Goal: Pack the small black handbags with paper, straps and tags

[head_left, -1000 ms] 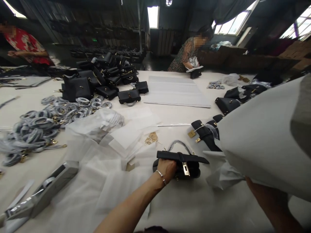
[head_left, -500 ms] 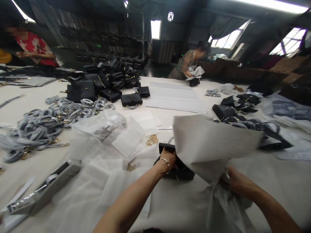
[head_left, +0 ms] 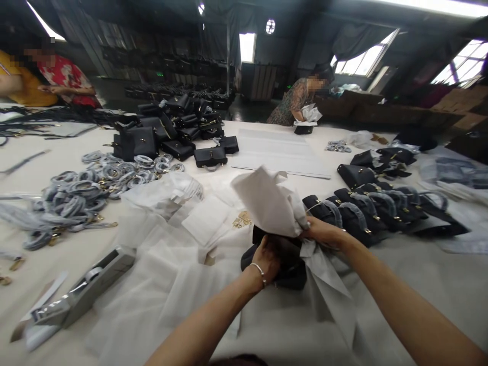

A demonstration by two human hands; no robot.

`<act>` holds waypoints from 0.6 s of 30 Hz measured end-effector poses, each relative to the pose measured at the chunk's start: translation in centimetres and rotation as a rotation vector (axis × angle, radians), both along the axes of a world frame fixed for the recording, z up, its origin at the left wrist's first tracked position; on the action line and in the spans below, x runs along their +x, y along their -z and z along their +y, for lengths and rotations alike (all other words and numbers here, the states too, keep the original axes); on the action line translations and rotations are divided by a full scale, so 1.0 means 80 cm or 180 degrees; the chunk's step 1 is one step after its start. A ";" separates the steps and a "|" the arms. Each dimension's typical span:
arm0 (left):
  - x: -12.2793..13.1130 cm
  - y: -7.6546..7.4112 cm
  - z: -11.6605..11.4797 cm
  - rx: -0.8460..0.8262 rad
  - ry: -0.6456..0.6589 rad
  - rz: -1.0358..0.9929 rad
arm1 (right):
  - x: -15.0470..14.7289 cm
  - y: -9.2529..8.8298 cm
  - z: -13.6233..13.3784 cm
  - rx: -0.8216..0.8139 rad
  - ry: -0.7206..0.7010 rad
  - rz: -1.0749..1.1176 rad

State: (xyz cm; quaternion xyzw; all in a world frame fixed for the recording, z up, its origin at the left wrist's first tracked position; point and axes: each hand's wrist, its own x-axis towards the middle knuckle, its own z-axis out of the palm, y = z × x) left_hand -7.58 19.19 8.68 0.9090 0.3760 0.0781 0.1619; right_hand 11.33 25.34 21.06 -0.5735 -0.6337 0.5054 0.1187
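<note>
A black bag [head_left: 293,274] lies on the table in front of me, its opening partly hidden by my hands and paper. My left hand [head_left: 267,258], with a silver bracelet at the wrist, is closed on the bag's upper edge. Crumpled grey-white paper [head_left: 267,201] stands over the bag's opening, and its loose end hangs down on the right side. My right hand [head_left: 318,231] is closed round the bunched paper, just right of the bag.
Left are a tape dispenser [head_left: 95,279], thin white sheets [head_left: 179,284] and wrapped straps [head_left: 76,195]. Black bags [head_left: 137,142] are piled behind them; a row of bags [head_left: 362,213] stands right. Tan tags [head_left: 242,219] lie mid-table. Across the table, a person [head_left: 293,104] handles paper.
My right hand has moved left and up with the paper, which is now more bunched and over the bag. The row of bags on the right shows more. My left hand stays at the bag.
</note>
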 end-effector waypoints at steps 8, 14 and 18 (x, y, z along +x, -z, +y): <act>-0.011 0.001 0.000 -0.0162 -0.0107 -0.0018 | 0.031 -0.064 0.016 -0.0511 0.1730 0.1497; -0.009 -0.007 0.019 -0.0780 -0.0174 -0.0028 | 0.157 -0.111 -0.010 0.1064 0.1041 -0.1100; -0.006 -0.006 0.033 -0.1077 -0.0188 -0.0055 | 0.148 -0.114 -0.067 0.0943 0.0179 -0.0926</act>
